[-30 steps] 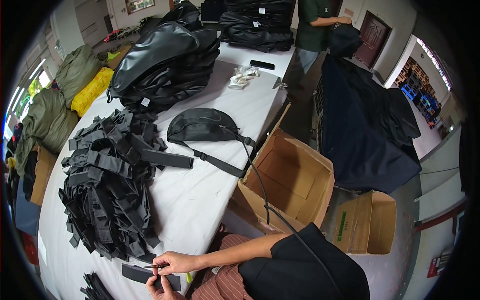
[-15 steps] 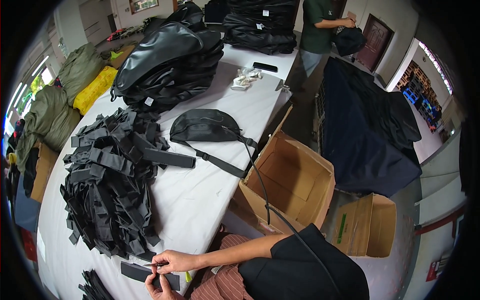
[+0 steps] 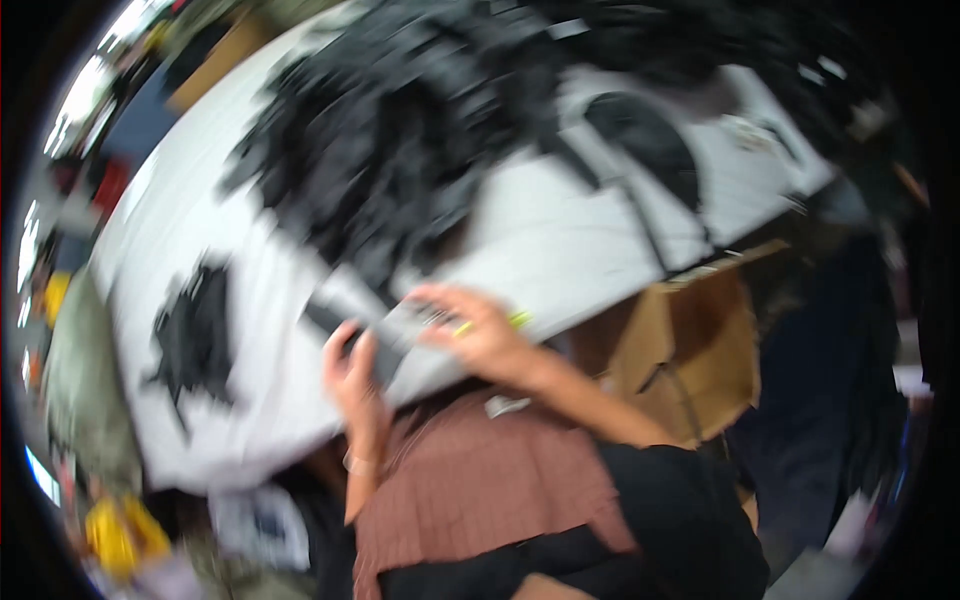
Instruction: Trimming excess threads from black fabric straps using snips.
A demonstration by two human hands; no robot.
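The whole view is smeared by motion. My left hand is closed on a flat black fabric strip at the table's near edge. Just right of it, my right hand curls around small dark thread snips, whose outline is blurred. A bit of yellow shows at its fingers; another small yellow-green piece is beside the hand. Beyond both hands lies a big heap of black fabric strips. A smaller bunch of black strips rests to the left.
A black waist bag with its strap lies on the white-covered table, right of the heap. An open cardboard box stands against the table's right edge. Dark navy cloth hangs farther right. Olive sacks are at the left.
The view has swung left and down, so the table and hands appear higher and more central. My right hand has drawn apart from the strip, which my left hand still holds.
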